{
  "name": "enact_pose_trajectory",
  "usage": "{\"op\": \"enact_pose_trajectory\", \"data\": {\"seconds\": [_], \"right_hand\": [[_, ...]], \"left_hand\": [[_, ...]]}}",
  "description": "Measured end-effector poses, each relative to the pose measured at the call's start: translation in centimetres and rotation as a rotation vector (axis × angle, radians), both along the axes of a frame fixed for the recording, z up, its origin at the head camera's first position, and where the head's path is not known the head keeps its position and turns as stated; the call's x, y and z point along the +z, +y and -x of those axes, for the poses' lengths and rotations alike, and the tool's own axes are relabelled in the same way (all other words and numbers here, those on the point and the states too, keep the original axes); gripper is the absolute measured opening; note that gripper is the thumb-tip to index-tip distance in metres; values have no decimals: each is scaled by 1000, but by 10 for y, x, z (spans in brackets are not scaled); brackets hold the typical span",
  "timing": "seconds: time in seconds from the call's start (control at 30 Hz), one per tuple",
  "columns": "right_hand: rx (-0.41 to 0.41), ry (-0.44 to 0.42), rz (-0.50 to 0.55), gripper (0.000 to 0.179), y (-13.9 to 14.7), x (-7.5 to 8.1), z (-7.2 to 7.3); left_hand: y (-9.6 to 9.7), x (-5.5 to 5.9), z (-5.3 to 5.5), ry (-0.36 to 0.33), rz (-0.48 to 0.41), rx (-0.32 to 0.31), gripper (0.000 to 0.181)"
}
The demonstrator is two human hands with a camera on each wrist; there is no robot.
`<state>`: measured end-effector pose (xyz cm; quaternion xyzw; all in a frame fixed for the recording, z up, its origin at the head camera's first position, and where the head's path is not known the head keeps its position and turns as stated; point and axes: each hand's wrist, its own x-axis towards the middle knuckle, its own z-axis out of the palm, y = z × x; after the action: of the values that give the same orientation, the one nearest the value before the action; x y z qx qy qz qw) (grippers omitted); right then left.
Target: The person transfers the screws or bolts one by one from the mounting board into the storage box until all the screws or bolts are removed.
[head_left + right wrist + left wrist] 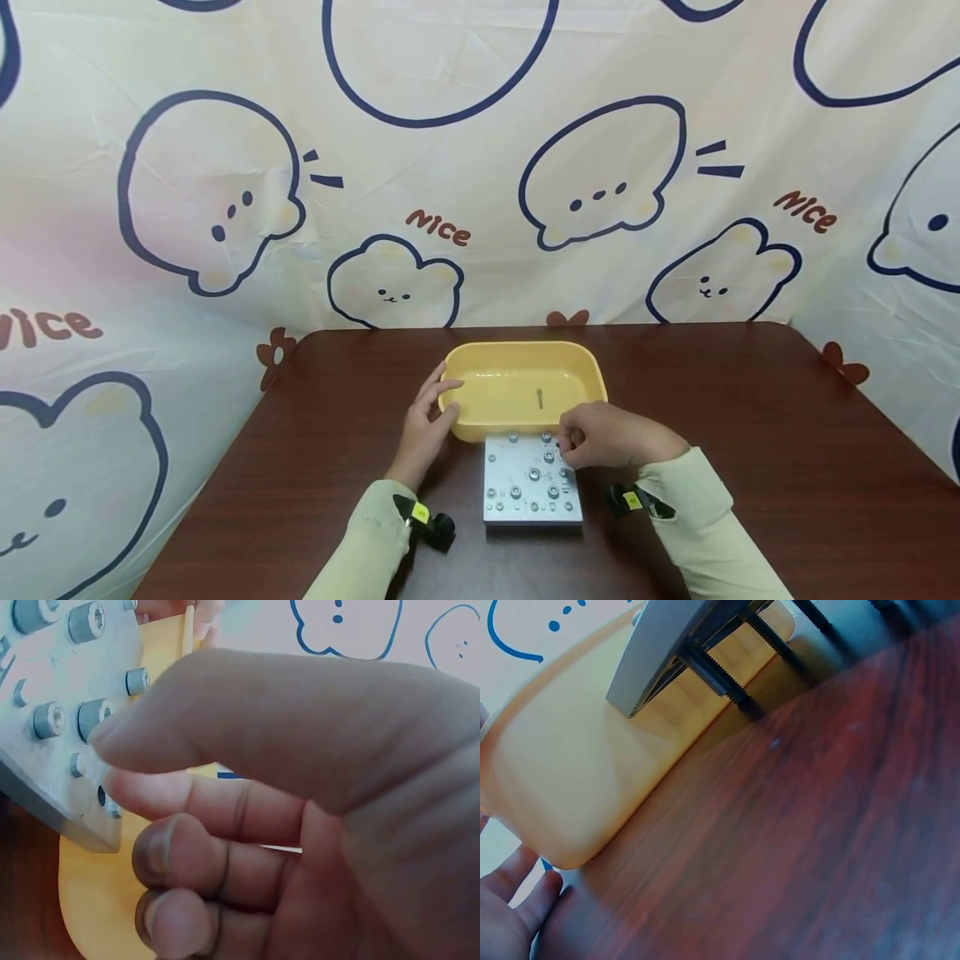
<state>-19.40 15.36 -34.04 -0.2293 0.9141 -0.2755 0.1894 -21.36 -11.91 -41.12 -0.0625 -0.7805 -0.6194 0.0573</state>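
The metal plate (pixel 505 468) is judged nearly filled with screws (pixel 534 474), one hole (pixel 102 796) left bare and one bolt (pixel 539 398) left in the tray (pixel 491 392) beyond the plate, touched by the left hand (pixel 423 429), fingers parted; at the plate's right edge the right hand (pixel 611 435) is curled, grip indiscernible.

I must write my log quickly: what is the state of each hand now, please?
Left hand: holding the tray by its left end.
Right hand: closed, at the plate; no held thing visible.

The right hand (pixel 606 436) hides the far right corner of the plate (pixel 521 458); whether it pinches anything is unclear. Left of the plate, the left wrist view cuts off the left hand (pixel 508 919).
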Motion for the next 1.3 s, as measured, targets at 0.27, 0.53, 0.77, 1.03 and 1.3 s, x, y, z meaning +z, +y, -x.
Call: {"op": "enact_pose_trajectory", "data": {"seconds": [0.27,0.53,0.77,1.03,1.3], "right_hand": [[-19,7,-51,15,-6,8,-10],[11,22,-81,17,-15,5,-13],[-25,10,-148,18,-19,3,-14],[-17,20,-170,16,-19,0,-14],[-44,18,-188,18,-19,0,-15]], "left_hand": [[0,0,1,7,-8,-5,34],[-1,0,0,2,-8,-7,35],[-3,-8,6,3,-13,-13,36],[-4,-33,21,23,-16,22,34],[-3,-32,20,10,-12,35,33]]}}
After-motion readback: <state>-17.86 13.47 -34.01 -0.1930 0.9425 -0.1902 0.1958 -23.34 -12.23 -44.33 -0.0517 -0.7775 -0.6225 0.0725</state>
